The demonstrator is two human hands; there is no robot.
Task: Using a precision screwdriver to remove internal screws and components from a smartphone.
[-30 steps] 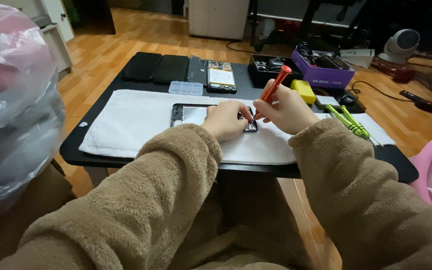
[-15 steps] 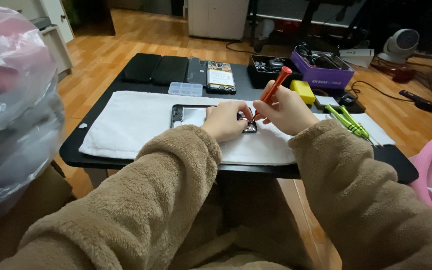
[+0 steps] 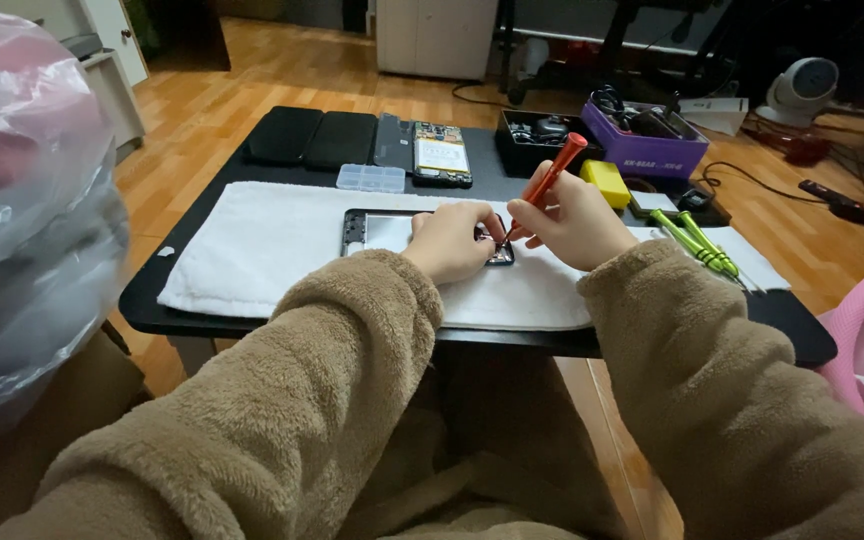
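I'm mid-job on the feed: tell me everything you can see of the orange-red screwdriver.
The orange-red screwdriver is slim, with a plastic-looking handle and a rounded cap at its top end. It stands tilted, top leaning away to the right, tip pointing down at the near right end of the opened phone frame on the white towel. The right hand grips its lower part; the shaft and tip are hidden by the fingers. The left hand rests on the frame beside the tip.

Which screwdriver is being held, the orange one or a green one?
The orange screwdriver: the right hand grips it, tip down at the phone frame. The green screwdrivers lie untouched on the white towel.
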